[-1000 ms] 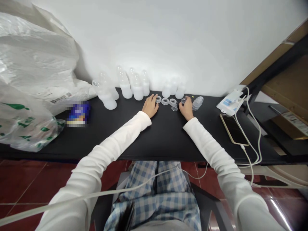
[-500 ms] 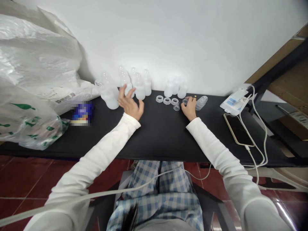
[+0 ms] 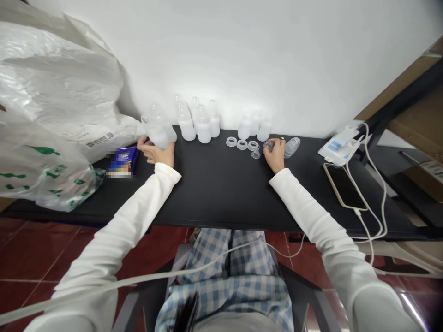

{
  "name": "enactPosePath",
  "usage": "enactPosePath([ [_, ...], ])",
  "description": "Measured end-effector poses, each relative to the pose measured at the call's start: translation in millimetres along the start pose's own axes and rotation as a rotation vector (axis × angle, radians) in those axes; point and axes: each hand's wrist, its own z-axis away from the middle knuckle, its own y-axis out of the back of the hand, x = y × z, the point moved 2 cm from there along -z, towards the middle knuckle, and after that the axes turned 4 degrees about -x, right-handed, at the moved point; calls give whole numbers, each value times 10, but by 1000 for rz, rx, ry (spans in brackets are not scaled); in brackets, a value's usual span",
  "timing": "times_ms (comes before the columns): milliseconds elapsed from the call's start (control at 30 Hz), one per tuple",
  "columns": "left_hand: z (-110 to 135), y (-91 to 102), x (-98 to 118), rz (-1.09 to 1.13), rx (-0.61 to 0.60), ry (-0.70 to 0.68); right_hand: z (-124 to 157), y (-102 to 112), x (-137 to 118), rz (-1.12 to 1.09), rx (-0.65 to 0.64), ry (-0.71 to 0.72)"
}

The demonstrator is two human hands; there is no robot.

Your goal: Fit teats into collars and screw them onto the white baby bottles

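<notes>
The bottle, cloudy white with a teat on top, stands at the back left of the black counter, close to the wall. The left hand is wrapped around its lower part, thumb on the left side and fingers curled round the right.

Just to its right, a cluster of similar bottles stands upright against the wall. Further right, three rings lie flat in a short row, with a few small cups behind them.

The right hand rests on the counter just past the rings, fingers curled and pinched on a small clear part. It is too small to make out more. A clear cap lies on its side just beside that hand.

Left of the held bottle, a blue packet lies on the counter, and big plastic bags are heaped beyond it. Well to the right are a white box and a phone lying face up, with a white cable plugged into it.
</notes>
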Motion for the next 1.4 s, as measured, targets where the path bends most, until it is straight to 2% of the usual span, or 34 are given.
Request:
enactPosePath([
  [100, 44, -1, -10, 37, -3, 51, 21, -1, -32, 25, -22, -7],
  [200, 121, -4, -23, 88, 35, -37, 43, -8, -75, 30, -50, -10],
  [267, 177, -38, -31, 124, 52, -202, 56, -4, -105, 26, -46, -35],
  [367, 279, -147, -27, 173, -6, -565, 71, 40, -173, 44, 4, -80],
  [433, 376, -250, -12, 150, -122, -778, 79, 103, -251, 60, 69, -61],
  [533, 575, -429, 53, -13, -329, -1021, 95, 228, -408, 5, 185, 29],
  [600, 715, -552, 123, -120, -416, -1122, 117, 303, -513, -91, 237, 87],
  [700, 873, -735, 242, -178, -460, -1196, 165, 369, -647, -197, 227, 164],
  [833, 978, -910, 334, -136, -447, -1320, 225, 386, -769, 25, 149, 323],
  [933, 997, -930, 338, -106, -473, -1401, 239, 372, -777, 195, 75, 326],
  [1067, 967, -855, 372, -44, -596, -1400, 244, 367, -719, 225, 0, 236],
  [1200, 940, -796, 447, 46, -813, -1298, 264, 380, -649, 158, -27, 170],
  [1300, 940, -753, 457, 138, -941, -1127, 284, 369, -614, 139, -63, 192],
  [1400, 943, -700, 433, 279, -1013, -866, 292, 343, -614, 156, -111, 312],
])
